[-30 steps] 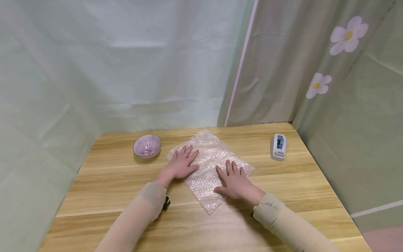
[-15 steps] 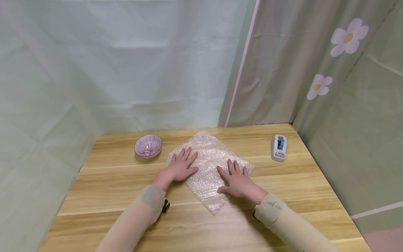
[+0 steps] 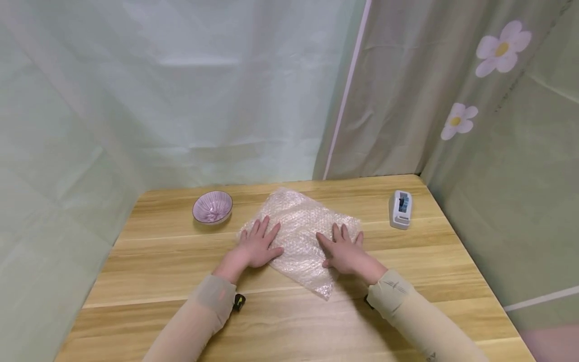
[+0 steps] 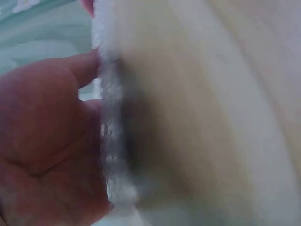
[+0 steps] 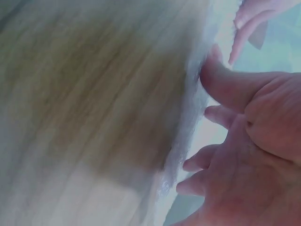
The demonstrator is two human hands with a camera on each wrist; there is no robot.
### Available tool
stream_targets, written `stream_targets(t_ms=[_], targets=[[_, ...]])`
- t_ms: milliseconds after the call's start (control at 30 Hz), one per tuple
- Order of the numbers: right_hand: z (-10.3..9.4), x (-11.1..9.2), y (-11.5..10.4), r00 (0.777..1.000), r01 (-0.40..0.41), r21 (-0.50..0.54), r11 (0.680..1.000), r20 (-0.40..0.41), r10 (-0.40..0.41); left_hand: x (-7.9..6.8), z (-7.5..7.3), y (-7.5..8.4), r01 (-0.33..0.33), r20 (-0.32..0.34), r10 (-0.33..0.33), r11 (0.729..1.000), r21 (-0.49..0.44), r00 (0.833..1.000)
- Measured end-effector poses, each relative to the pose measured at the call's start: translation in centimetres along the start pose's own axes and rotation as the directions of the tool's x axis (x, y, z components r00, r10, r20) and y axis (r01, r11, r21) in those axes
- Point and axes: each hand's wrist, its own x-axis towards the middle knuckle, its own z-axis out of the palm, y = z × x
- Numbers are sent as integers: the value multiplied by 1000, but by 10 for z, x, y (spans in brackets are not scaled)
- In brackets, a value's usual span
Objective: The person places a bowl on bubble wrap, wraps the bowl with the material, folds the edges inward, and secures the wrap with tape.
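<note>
A sheet of clear bubble wrap (image 3: pixel 298 216) lies slantwise on the wooden table, its near corner pointing toward me. On its left part rests my left hand (image 3: pixel 257 249), palm down with the fingers spread. My right hand (image 3: pixel 347 254) touches the right part, its fingers also spread. In the left wrist view the left palm (image 4: pixel 47 141) faces the edge of the bubble wrap (image 4: pixel 110 141). The right wrist view has the right thumb and fingertips against the sheet, with the palm (image 5: pixel 254 160) raised off it.
A purple-striped bowl (image 3: pixel 212 207) stands at the back left of the table (image 3: pixel 149 261). At the back right is a grey-white tape dispenser (image 3: pixel 400 209) with a blue roll. Curtains (image 3: pixel 217 90) hang behind and along both sides.
The bubble wrap has turned, its near corner swinging right and its far corner left. My left hand has slid slightly toward me, while my right has moved a little away and to the right.
</note>
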Motion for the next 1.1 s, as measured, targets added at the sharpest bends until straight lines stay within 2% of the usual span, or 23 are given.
stream_targets(t_ms=[133, 267, 533, 633, 767, 900, 1000, 1100], targets=[[-5, -1, 5, 1000, 12, 15, 1000, 3, -12, -10, -5, 9, 15, 0, -15, 1000, 4, 1000], [-12, -2, 12, 998, 52, 71, 996, 22, -54, -22, -12, 21, 33, 5, -33, 999, 7, 999], [-17, 8, 25, 994, 107, 172, 979, 17, -112, -28, -8, 28, 72, -14, -71, 991, 116, 997], [-20, 13, 27, 992, 115, 184, 976, 29, -122, -27, -7, 33, 87, -77, -77, 985, 148, 994], [-23, 18, 27, 989, 126, 180, 976, 48, -137, -27, -5, 40, 110, -191, -74, 976, 189, 979], [-26, 23, 24, 988, 126, 148, 981, 69, -137, -29, -7, 45, 131, -217, -81, 965, 226, 973], [-28, 26, 25, 987, 131, 123, 984, 78, -141, -29, -9, 44, 112, -212, -64, 969, 221, 975], [-28, 28, 27, 984, 150, 118, 982, 81, -160, -27, -8, 37, 60, -192, -23, 980, 189, 981]])
